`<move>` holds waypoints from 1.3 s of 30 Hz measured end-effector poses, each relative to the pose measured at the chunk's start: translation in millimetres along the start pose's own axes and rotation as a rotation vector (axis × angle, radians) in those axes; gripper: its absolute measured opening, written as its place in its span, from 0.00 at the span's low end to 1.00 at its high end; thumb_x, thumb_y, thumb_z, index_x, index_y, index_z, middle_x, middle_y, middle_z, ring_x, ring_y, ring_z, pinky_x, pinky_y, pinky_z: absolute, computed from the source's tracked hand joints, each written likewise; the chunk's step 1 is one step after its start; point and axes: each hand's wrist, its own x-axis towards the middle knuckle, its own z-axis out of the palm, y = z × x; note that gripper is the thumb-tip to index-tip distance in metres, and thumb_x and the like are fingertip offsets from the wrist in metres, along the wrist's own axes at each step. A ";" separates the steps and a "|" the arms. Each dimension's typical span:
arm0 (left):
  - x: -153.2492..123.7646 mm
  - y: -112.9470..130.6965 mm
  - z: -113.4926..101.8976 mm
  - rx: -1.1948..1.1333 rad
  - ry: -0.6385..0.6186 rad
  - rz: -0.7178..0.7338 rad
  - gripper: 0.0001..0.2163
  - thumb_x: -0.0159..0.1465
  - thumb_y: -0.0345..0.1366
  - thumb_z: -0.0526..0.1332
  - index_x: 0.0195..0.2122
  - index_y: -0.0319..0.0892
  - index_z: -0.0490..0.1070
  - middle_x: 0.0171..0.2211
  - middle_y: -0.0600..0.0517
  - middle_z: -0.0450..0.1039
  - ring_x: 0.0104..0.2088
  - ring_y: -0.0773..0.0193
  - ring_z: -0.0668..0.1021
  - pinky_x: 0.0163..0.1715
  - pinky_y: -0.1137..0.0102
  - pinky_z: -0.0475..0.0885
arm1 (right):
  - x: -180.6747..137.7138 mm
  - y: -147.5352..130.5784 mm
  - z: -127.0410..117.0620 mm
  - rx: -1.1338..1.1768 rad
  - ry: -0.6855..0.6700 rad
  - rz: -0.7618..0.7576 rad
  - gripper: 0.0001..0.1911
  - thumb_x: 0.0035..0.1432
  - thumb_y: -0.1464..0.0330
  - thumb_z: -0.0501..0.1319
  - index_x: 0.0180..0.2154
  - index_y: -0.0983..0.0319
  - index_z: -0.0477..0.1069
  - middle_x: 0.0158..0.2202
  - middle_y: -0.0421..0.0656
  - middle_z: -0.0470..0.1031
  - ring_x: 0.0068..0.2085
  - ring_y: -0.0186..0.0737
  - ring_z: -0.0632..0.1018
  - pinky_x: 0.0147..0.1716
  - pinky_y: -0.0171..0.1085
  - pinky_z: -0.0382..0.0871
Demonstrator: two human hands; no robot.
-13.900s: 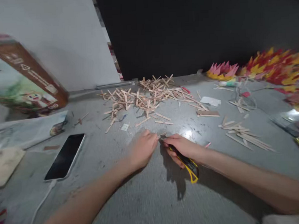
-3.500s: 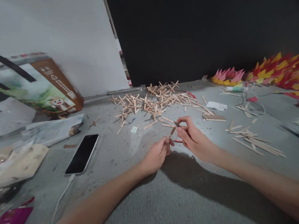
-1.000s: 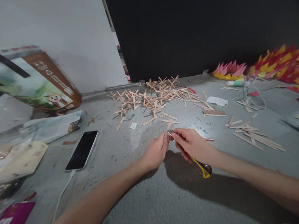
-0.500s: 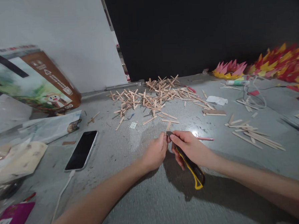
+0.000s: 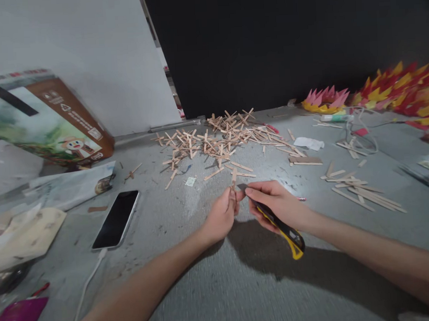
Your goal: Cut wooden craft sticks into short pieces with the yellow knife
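Observation:
My left hand (image 5: 222, 213) is closed around the lower part of a wooden craft stick (image 5: 234, 175), whose upper end points up and away from me. In my right hand (image 5: 279, 202) is a black and yellow utility knife (image 5: 285, 231), its handle slanting back toward me. The knife's grey blade (image 5: 242, 187) sits just right of the stick, close to the left fingertips; whether it touches the stick I cannot tell. Beyond both hands lies a wide heap of craft sticks (image 5: 217, 141), many joined into crosses.
Loose craft sticks (image 5: 367, 191) and a partly hidden pencil (image 5: 301, 199) lie to the right. On the left are a phone (image 5: 117, 218) on a white cable, a printed bag (image 5: 65, 125) and a purple packet (image 5: 19, 317). Paper flames (image 5: 394, 91) stand at the far right.
My right hand and the utility knife have shifted right, slightly away from my left hand. The stick in my left hand has turned more upright, and more of it shows.

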 end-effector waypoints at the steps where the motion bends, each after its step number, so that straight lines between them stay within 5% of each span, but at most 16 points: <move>1: 0.7 0.1 0.0 -0.004 0.009 -0.003 0.18 0.78 0.48 0.42 0.34 0.45 0.56 0.26 0.57 0.62 0.26 0.66 0.66 0.31 0.69 0.62 | -0.8 -2.6 -1.1 -0.107 0.062 -0.064 0.20 0.69 0.50 0.57 0.34 0.59 0.66 0.20 0.33 0.67 0.14 0.29 0.67 0.11 0.29 0.58; 5: 2.1 -0.4 -0.1 0.003 -0.011 -0.014 0.20 0.78 0.52 0.41 0.34 0.45 0.58 0.26 0.57 0.62 0.26 0.66 0.67 0.31 0.69 0.63 | -1.3 -7.5 -2.7 -0.427 0.185 -0.168 0.17 0.73 0.53 0.53 0.41 0.59 0.68 0.16 0.32 0.64 0.15 0.29 0.66 0.14 0.28 0.59; 12: -1.4 2.3 2.0 0.088 -0.009 -0.001 0.20 0.78 0.50 0.41 0.34 0.45 0.59 0.27 0.55 0.66 0.28 0.65 0.69 0.33 0.68 0.64 | 3.3 6.3 2.2 -0.338 0.022 0.004 0.18 0.73 0.50 0.48 0.40 0.56 0.61 0.22 0.31 0.66 0.14 0.33 0.74 0.08 0.28 0.63; 29: -5.8 4.4 0.4 0.228 -0.082 0.020 0.18 0.78 0.47 0.40 0.38 0.45 0.62 0.29 0.54 0.69 0.28 0.64 0.70 0.32 0.68 0.63 | 4.3 14.9 7.7 -0.418 0.103 0.014 0.15 0.74 0.54 0.48 0.37 0.56 0.61 0.17 0.30 0.66 0.10 0.31 0.70 0.05 0.26 0.57; 39: -8.0 2.8 3.2 0.410 -0.083 -0.028 0.11 0.76 0.38 0.43 0.43 0.45 0.62 0.31 0.50 0.72 0.29 0.60 0.73 0.30 0.66 0.63 | -2.5 11.5 26.3 -0.118 0.103 0.128 0.21 0.72 0.49 0.49 0.32 0.57 0.59 0.15 0.30 0.62 0.11 0.34 0.71 0.07 0.28 0.62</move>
